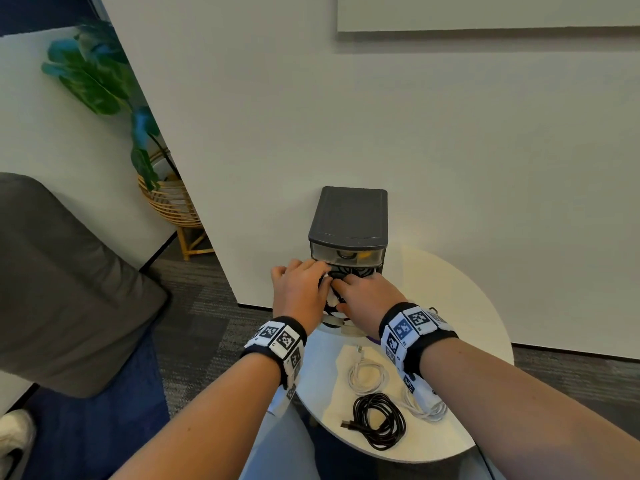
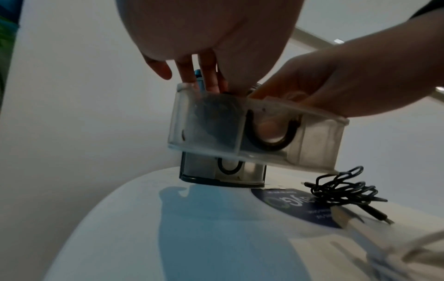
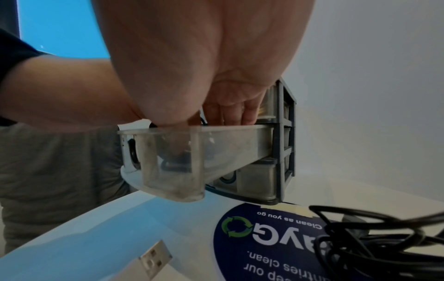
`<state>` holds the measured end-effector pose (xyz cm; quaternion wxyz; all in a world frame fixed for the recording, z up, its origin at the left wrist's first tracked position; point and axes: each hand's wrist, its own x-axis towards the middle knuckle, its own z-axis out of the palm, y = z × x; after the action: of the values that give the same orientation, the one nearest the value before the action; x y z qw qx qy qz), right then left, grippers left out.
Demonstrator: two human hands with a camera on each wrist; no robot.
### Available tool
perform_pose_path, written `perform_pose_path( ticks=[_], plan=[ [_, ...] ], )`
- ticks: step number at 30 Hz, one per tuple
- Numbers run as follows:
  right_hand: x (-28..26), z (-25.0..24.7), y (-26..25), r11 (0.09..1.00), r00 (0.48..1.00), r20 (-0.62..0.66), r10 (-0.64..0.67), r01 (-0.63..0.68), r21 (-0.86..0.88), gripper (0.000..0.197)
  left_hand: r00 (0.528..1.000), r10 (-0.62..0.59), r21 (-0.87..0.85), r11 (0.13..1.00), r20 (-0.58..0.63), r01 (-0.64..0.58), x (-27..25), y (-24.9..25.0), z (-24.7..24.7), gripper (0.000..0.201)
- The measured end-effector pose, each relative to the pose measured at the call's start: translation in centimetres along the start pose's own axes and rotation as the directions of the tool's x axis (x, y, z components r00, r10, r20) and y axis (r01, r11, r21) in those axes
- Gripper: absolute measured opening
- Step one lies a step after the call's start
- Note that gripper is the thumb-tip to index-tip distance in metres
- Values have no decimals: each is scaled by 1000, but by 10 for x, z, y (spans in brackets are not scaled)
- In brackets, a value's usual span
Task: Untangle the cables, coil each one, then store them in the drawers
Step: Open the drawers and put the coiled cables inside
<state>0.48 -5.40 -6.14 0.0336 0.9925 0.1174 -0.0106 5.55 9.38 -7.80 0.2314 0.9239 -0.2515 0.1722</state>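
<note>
Cable (image 1: 335,299) in drawer (image 2: 312,148), under hands (image 1: 301,289)

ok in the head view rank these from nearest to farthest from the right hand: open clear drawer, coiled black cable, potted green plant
1. Open clear plastic drawer: directly under the right hand, whose fingers reach into it.
2. Coiled black cable: on the round white table, nearer the person.
3. Potted green plant: far left, behind the wall corner.
</note>
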Motion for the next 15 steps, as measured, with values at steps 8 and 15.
perform_pose_path(
  ticks=[8,15],
  plan=[
    [6,3,3,997,997,26,72,-71,-30,22,986,-31,-57,998,163,41,7,-12,2,27],
    [8,-15,-5,988,986,119,114,-100,-116,21,960,79,78,992,270,-103,4,-16,-11,26]
  ],
)
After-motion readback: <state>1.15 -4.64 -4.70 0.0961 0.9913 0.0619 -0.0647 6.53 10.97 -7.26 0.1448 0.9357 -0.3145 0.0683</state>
